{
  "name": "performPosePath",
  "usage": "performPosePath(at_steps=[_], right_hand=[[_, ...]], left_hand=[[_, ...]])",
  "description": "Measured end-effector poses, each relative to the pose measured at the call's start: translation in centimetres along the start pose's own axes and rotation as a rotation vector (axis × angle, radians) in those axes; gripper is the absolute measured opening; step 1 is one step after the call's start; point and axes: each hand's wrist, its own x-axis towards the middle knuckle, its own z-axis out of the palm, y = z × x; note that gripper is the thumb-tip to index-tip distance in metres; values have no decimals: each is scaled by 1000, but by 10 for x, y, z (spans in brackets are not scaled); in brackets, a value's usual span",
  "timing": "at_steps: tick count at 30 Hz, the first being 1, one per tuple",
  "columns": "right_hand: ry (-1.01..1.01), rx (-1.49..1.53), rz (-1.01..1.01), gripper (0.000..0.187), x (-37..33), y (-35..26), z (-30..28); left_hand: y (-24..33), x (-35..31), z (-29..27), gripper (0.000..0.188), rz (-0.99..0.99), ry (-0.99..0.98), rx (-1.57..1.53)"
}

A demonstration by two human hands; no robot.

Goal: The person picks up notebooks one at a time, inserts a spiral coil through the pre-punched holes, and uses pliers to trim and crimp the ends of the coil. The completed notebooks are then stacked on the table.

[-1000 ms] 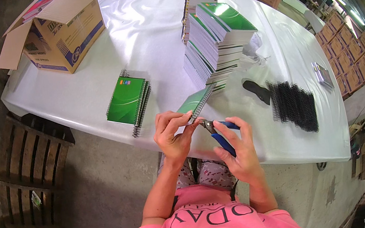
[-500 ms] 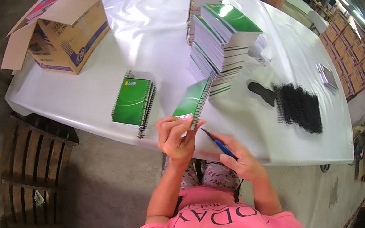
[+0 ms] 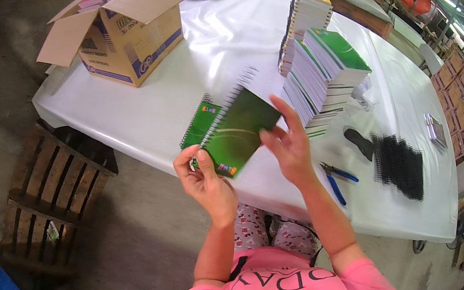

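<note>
Tilted over the table, a green spiral notebook (image 3: 238, 129) is between my two hands. My left hand (image 3: 209, 182) is closed on its lower left corner, at the end of the wire coil. My right hand (image 3: 290, 148) is at its right edge, thumb on the cover and fingers around the edge. Partly hidden beneath it lies another green spiral notebook (image 3: 199, 127) on the table. Blue-handled cutting pliers (image 3: 338, 180) rest with handles spread on the white tabletop, to the right of my right forearm.
A stack of green-covered books (image 3: 324, 73) stands at the right, with upright spiral notebooks (image 3: 303, 18) behind. Black coils (image 3: 398, 167) and a dark flat object (image 3: 359, 143) lie nearer. An open cardboard box (image 3: 137, 44) sits far left; a slatted wooden chair (image 3: 51, 192) stands beside the table.
My right hand has put the pliers down on the table and moved to the notebook's edge. The notebook has moved left, turned over the other one. The view has shifted.
</note>
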Motion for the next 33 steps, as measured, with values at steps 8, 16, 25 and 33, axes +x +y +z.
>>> performPosePath(at_steps=[8,16,25,33], right_hand=[[-170,-666,14,49,69,95,18],[27,-512,70,40,30,133,37],[284,-565,-174,45,27,102,51],[748,-1378,-144,58,104,-91,-128]], left_hand=[[-36,77,-56,24,308,-145,1172],[-59,59,-50,36,296,-93,1043],[-64,58,-54,53,131,-109,756],[-22,55,-53,47,299,88,667]])
